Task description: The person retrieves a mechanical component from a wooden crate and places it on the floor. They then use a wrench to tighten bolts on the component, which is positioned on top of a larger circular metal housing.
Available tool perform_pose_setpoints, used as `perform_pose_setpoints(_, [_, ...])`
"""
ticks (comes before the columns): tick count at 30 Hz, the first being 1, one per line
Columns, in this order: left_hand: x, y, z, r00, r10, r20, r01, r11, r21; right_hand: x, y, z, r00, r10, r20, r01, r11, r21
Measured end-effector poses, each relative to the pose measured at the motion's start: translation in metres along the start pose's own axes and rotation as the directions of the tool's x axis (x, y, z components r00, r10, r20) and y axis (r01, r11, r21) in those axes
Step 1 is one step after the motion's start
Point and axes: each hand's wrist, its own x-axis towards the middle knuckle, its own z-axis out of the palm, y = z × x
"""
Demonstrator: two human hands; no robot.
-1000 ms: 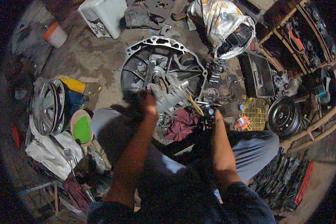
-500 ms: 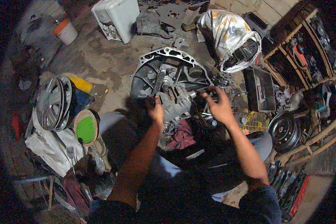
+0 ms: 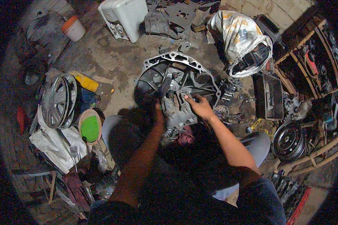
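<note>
Crouching over the floor (image 3: 112,60), the person has both hands on one big grey gearbox housing (image 3: 176,86) that lies just ahead of the knees, its round bell mouth turned up toward the camera. The left hand (image 3: 158,107) is pressed against the housing's lower left edge; I cannot tell how its grip sits, since the fingers are lost in shadow. The right hand (image 3: 201,107) lies spread, palm down and grip wide, on the pale cast body just right of the centre shaft (image 3: 170,92), clasping nothing. To my eye this is a steadying or shifting of the casting, and it would go best with the left hand bracing low while the right keeps flat pressure, fingers kept clear of the loose gear cluster (image 3: 229,90) touching the housing's right side, and the red rag (image 3: 186,138) below kept from snagging. Counting round: one housing, one shaft, one white plastic can (image 3: 125,17) well apart at the top, one small bucket with an orange lid (image 3: 73,28), one silver wheel cover (image 3: 58,100) on the left, one green-faced disc (image 3: 90,127) beside it, one yellow bottle (image 3: 85,81), one dark steel wheel (image 3: 288,140) to the right.
</note>
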Motion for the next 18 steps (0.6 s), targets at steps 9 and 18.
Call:
perform_pose_setpoints(9, [-0.055,0.034,0.029,0.935,0.356,0.008,-0.352,0.92,0.171,-0.007,0.001,0.014,0.989,-0.055,-0.14,0.048,0.997,-0.058])
perform_pose_setpoints(18, [-0.12,0.056,0.003,0.956,0.28,-0.091,-0.247,0.93,0.272,-0.119,-0.002,0.024,0.922,-0.287,-0.259,0.272,0.958,-0.092])
